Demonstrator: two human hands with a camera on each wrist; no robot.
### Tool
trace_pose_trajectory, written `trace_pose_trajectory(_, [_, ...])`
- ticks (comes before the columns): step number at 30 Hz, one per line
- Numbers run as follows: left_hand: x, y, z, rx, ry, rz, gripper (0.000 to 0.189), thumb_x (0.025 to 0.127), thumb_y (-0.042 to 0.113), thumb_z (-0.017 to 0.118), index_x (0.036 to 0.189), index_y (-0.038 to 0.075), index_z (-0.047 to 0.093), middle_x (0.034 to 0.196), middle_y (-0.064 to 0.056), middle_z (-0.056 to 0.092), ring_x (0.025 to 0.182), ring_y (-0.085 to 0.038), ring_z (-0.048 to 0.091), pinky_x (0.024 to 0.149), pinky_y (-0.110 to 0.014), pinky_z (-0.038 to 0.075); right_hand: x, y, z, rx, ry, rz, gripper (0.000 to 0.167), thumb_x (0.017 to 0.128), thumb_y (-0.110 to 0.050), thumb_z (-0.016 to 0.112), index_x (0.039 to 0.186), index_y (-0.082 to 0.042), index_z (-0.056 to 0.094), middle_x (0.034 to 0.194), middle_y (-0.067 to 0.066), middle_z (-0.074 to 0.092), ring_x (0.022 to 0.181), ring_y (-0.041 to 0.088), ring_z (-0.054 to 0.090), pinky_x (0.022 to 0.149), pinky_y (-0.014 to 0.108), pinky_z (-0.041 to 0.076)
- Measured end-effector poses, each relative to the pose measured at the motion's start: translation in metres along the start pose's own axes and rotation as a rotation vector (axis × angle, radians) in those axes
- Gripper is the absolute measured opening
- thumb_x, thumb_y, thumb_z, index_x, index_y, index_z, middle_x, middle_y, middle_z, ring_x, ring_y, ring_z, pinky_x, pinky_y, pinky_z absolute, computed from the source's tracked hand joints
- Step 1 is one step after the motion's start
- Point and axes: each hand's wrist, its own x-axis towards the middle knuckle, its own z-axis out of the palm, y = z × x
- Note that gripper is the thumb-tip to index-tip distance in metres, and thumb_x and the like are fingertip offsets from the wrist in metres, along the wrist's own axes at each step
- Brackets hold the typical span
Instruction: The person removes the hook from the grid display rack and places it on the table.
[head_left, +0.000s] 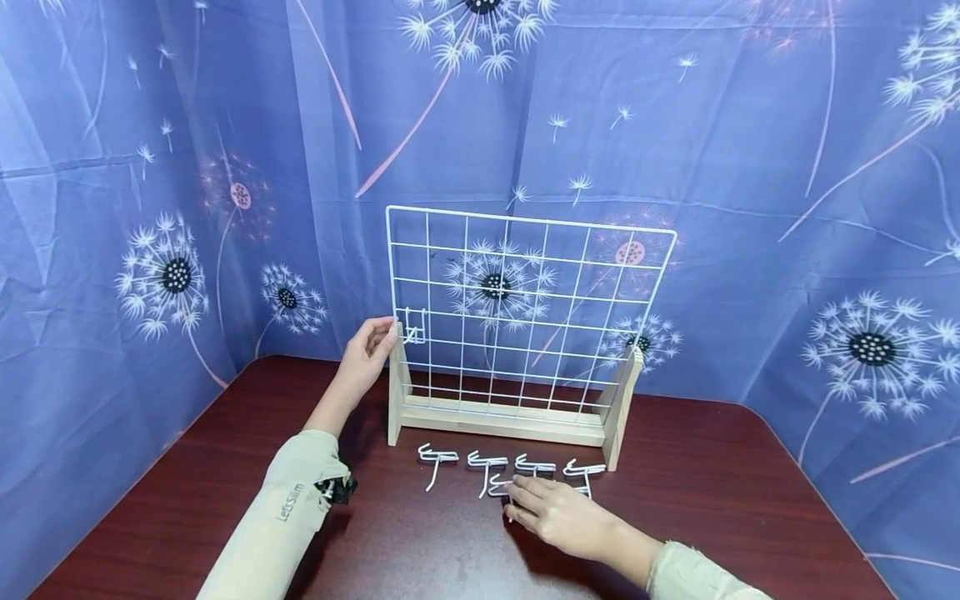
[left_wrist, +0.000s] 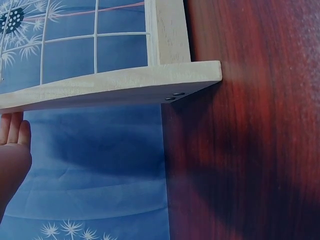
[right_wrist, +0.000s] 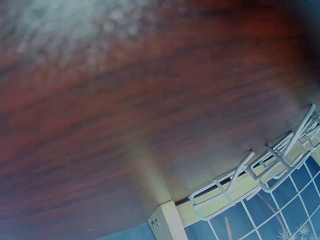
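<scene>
A white wire grid panel [head_left: 532, 317] stands upright in a pale wooden stand [head_left: 502, 421] on the table. At the stand's left side post [left_wrist: 125, 82], my left hand [head_left: 367, 354] holds the upper end with its fingertips; the thumb lies near the front edge. Just beside that hand, a white wire hook [head_left: 416, 327] hangs on the grid. My right hand [head_left: 562, 512] reaches low over the table, palm down, its fingertips at a white wire hook [head_left: 497, 485]. The fingers partly cover this hook; whether they pinch it is hidden. The right hand is not visible in the right wrist view.
More white hooks lie in a row before the stand: a leftmost hook [head_left: 437, 456], a second hook [head_left: 487, 460], a third hook [head_left: 535, 464] and a rightmost hook [head_left: 585, 469]. A blue dandelion-print curtain [head_left: 712, 167] surrounds the dark red table [head_left: 412, 550].
</scene>
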Motion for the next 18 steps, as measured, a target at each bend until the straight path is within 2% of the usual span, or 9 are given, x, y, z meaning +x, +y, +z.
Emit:
trace_pose_trajectory(5, [-0.0002,0.0004,0.0001,-0.001,-0.003,0.0,0.038,0.1,0.008,0.049,0.134,-0.011,0.044,0.129,-0.029,0.052,0.113,-0.029,0.05,0.09,-0.014,0.041,-0.0001,-0.0023,0.0017,0.022,-0.01,0.011,0.033,0.086,-0.021,0.048,0.109,-0.018,0.073,0.116,0.006,0.067,0.108,0.02,0.062,0.092,0.029,0.05])
trace_pose_trajectory(14, [-0.0005,0.0004,0.0005,-0.006,0.0,0.004,0.038,0.1,0.008,0.049,0.133,-0.011,0.044,0.126,-0.029,0.053,0.103,-0.011,0.051,0.088,-0.013,0.041,0.0008,-0.0044,0.0045,0.045,0.025,0.012,0.034,0.088,-0.023,0.046,0.111,-0.018,0.072,0.116,0.003,0.067,0.108,0.02,0.062,0.092,0.03,0.05])
trace_pose_trajectory(18, [-0.0006,-0.0003,0.0003,-0.008,0.003,0.006,0.038,0.1,0.007,0.049,0.133,-0.011,0.044,0.126,-0.029,0.053,0.101,-0.008,0.051,0.087,-0.013,0.042,0.0,-0.006,0.0064,0.073,0.032,0.01,0.035,0.101,-0.022,0.039,0.112,-0.018,0.072,0.118,0.003,0.067,0.11,0.02,0.062,0.094,0.032,0.049])
